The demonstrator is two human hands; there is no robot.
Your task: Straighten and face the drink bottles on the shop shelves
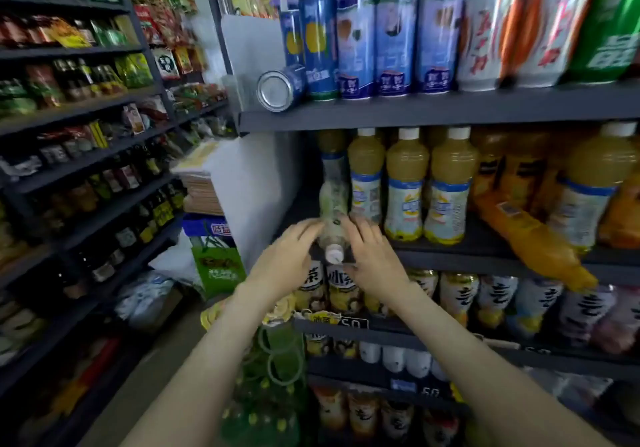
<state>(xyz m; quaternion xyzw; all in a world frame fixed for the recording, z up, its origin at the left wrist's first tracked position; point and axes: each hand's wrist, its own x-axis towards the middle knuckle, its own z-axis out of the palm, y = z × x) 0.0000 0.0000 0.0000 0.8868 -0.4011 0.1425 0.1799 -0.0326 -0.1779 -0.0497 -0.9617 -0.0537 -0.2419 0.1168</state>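
Glossy plastic bottle (pixel 333 204) (shiny metal can (pixel 280 90)), matt dark shelf (pixel 450 109).

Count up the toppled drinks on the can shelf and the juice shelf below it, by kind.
Cans: 1, the blue can
Bottles: 2, the pale bottle lying cap-forward and the orange bottle
Total: 3
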